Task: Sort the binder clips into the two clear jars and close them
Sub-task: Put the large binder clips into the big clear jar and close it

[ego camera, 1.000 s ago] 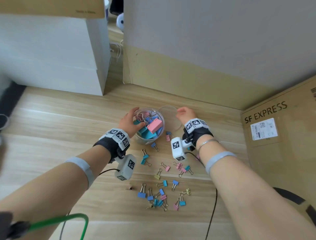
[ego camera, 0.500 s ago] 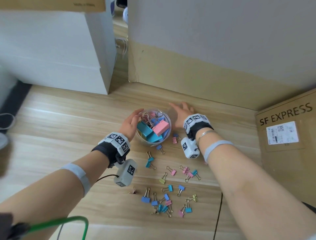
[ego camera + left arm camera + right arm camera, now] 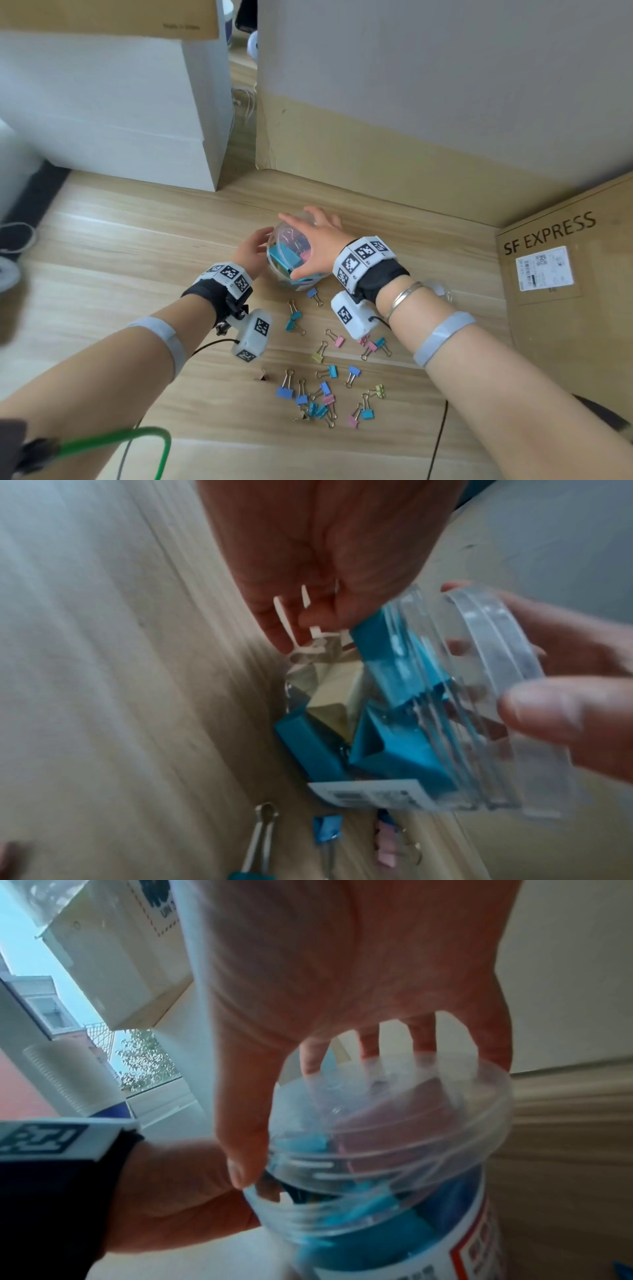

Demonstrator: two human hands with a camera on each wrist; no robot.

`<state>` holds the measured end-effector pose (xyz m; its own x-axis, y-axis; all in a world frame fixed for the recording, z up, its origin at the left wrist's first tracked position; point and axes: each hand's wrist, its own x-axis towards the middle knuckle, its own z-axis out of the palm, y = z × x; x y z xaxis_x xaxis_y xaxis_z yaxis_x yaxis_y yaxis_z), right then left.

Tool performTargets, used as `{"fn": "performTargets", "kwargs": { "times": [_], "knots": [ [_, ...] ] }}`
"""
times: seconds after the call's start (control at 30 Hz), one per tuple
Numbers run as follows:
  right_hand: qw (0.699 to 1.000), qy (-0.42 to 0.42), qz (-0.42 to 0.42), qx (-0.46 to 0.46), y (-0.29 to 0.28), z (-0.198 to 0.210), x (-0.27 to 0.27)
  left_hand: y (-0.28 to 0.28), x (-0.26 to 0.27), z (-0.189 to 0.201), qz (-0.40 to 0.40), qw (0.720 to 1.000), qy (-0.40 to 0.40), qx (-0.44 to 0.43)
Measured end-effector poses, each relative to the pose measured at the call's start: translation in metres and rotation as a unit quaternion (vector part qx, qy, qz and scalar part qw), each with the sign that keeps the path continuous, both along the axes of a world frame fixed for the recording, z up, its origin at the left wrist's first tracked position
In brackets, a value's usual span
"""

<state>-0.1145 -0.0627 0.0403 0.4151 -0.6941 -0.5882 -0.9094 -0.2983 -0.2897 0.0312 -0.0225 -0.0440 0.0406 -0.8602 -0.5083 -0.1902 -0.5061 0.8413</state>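
Observation:
A clear jar (image 3: 289, 270) packed with large blue, pink and yellow binder clips stands on the wooden floor. My left hand (image 3: 255, 245) grips its left side. My right hand (image 3: 308, 246) holds a clear lid (image 3: 394, 1123) from above, thumb and fingers curled round its rim. The lid lies a little tilted on the jar's mouth (image 3: 445, 696). I cannot tell whether it is seated. Several small coloured binder clips (image 3: 325, 387) lie scattered on the floor in front of the jar. One blue clip (image 3: 327, 829) lies just by the jar's base.
A cardboard box marked SF EXPRESS (image 3: 565, 274) stands at the right. A white box (image 3: 120, 120) is at the back left, and a tall panel (image 3: 411, 154) stands behind the jar. A small clear round thing (image 3: 440, 291) shows behind my right wrist. A green cable (image 3: 137, 442) loops near my left arm.
My right hand took the clear lid from the floor beside the jar and brought it over the jar's mouth. My left hand stayed on the jar.

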Motion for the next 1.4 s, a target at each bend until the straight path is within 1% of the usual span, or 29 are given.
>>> {"fn": "performTargets", "kwargs": {
  "times": [0.1,0.17,0.23,0.27,0.33,0.37,0.5,0.57,0.6,0.63,0.7,0.77,0.83,0.87,0.9,0.97,1.03,1.07,1.1,1.17,1.3,1.4],
  "knots": [
    [0.999,0.020,0.028,-0.008,0.003,-0.004,0.008,0.005,-0.003,-0.003,-0.088,0.993,-0.072,-0.031],
    [0.998,0.039,0.050,-0.020,0.006,-0.005,0.013,0.005,-0.005,-0.020,-0.120,0.985,-0.114,-0.049],
    [0.996,0.054,0.066,-0.033,0.008,-0.006,0.015,0.005,-0.005,-0.030,-0.160,0.970,-0.173,-0.054],
    [0.995,0.060,0.070,-0.037,0.009,-0.007,0.016,0.007,-0.005,-0.025,-0.180,0.961,-0.200,-0.057],
    [0.993,0.072,0.084,-0.039,0.009,-0.008,0.015,0.012,-0.005,-0.021,-0.203,0.947,-0.241,-0.059],
    [0.991,0.079,0.097,-0.041,0.009,-0.008,0.014,0.013,-0.005,-0.021,-0.201,0.947,-0.247,-0.048],
    [0.981,0.095,0.160,-0.055,0.006,-0.008,0.013,0.013,-0.002,-0.023,-0.187,0.954,-0.230,-0.038],
    [0.978,0.102,0.172,-0.066,0.005,-0.010,0.013,0.013,-0.002,-0.022,-0.179,0.959,-0.212,-0.051],
    [0.978,0.106,0.165,-0.072,0.006,-0.011,0.013,0.014,-0.002,-0.021,-0.178,0.962,-0.198,-0.057],
    [0.980,0.111,0.144,-0.078,0.008,-0.013,0.014,0.014,-0.001,-0.018,-0.176,0.967,-0.176,-0.060],
    [0.986,0.121,0.075,-0.081,0.014,-0.016,0.018,0.013,0.001,-0.017,-0.165,0.974,-0.135,-0.076],
    [0.988,0.130,0.006,-0.087,0.021,-0.019,0.024,0.013,0.003,-0.015,-0.165,0.976,-0.116,-0.077],
    [0.987,0.135,-0.029,-0.077,0.022,-0.016,0.027,0.012,0.003,-0.015,-0.170,0.977,-0.106,-0.067],
    [0.989,0.132,-0.029,-0.057,0.019,-0.013,0.026,0.011,0.003,-0.015,-0.171,0.977,-0.104,-0.067],
    [0.991,0.130,-0.010,-0.030,0.016,-0.011,0.024,0.010,0.003,-0.017,-0.170,0.978,-0.103,-0.066],
    [0.988,0.135,0.074,0.012,0.009,-0.004,0.019,0.009,0.004,-0.021,-0.167,0.978,-0.100,-0.071],
    [0.977,0.148,0.155,0.005,0.005,-0.001,0.016,0.009,0.004,-0.028,-0.161,0.980,-0.087,-0.076],
    [0.974,0.149,0.169,-0.011,0.004,-0.002,0.016,0.009,0.004,-0.031,-0.157,0.981,-0.081,-0.077],
    [0.974,0.146,0.170,-0.031,0.004,-0.003,0.016,0.010,0.003,-0.033,-0.150,0.982,-0.084,-0.078],
    [0.978,0.139,0.147,-0.056,0.005,-0.005,0.017,0.010,0.002,-0.033,-0.144,0.982,-0.097,-0.077],
    [0.981,0.142,0.107,-0.080,0.009,-0.007,0.017,0.011,0.000,-0.027,-0.147,0.978,-0.098,-0.111],
    [0.983,0.130,0.080,-0.101,0.014,-0.007,0.014,0.010,0.000,-0.019,-0.156,0.976,-0.100,-0.111]
  ]
}}
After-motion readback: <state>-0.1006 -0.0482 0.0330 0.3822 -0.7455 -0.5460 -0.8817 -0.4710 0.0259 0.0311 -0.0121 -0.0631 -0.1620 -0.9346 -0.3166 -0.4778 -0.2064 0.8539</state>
